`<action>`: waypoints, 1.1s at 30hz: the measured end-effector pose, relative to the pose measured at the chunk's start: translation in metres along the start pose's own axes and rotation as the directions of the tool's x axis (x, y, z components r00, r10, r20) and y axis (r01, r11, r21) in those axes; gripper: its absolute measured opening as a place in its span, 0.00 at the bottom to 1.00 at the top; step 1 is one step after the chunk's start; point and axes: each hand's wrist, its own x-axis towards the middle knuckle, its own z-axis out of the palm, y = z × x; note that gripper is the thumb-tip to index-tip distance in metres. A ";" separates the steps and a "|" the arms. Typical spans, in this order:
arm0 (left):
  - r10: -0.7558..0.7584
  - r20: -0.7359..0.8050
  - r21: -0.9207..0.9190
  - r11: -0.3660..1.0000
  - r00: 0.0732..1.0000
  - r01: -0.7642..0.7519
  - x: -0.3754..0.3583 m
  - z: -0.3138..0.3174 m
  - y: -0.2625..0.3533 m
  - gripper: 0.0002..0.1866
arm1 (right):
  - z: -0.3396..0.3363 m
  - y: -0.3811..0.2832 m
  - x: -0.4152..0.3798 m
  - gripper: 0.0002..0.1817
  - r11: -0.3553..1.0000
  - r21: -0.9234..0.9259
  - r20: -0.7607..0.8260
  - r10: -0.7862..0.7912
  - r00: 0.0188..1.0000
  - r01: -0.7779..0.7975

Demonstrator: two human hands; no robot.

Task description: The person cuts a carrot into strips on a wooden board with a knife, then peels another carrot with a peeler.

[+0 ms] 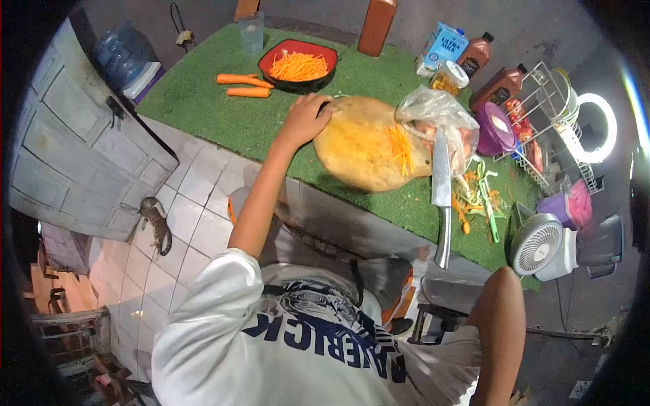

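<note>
One white T-shirt with dark printed lettering (284, 358) fills the nearest part, with a bent right arm (501, 318) beside it; the right hand lies outside the view, so I cannot tell its grip. Beyond, a long silver-coloured knife (441, 169) lies with its handle over the table edge and its blade beside a rounded tan wooden chopping board (355, 155). Thin orange carrot strips (401, 149) lie on the board's right part. The left hand (308, 116) rests at the board's upper left rim, fingers bent; whether they pinch it I cannot tell. Farther off, two slender peeled orange carrots (248, 92) lie just beside a black bowl with red inside (311, 86), which holds more carrot strips.
</note>
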 end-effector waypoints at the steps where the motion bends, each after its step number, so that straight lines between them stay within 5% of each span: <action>1: -0.005 0.012 0.006 1.000 1.000 0.004 -0.001 0.000 -0.001 0.20 | -0.003 0.003 -0.007 0.17 1.000 0.007 -0.006 0.000 1.000 0.000; 23: -0.038 0.097 0.011 0.999 0.995 0.038 0.003 -0.006 0.003 0.20 | -0.074 0.040 -0.101 0.13 0.984 -0.049 -0.239 -0.180 0.954 0.174; 33: 0.038 0.012 0.018 0.999 0.999 -0.038 0.006 0.001 -0.006 0.20 | -0.083 0.043 -0.123 0.16 0.948 -0.099 -0.360 -0.317 0.877 0.303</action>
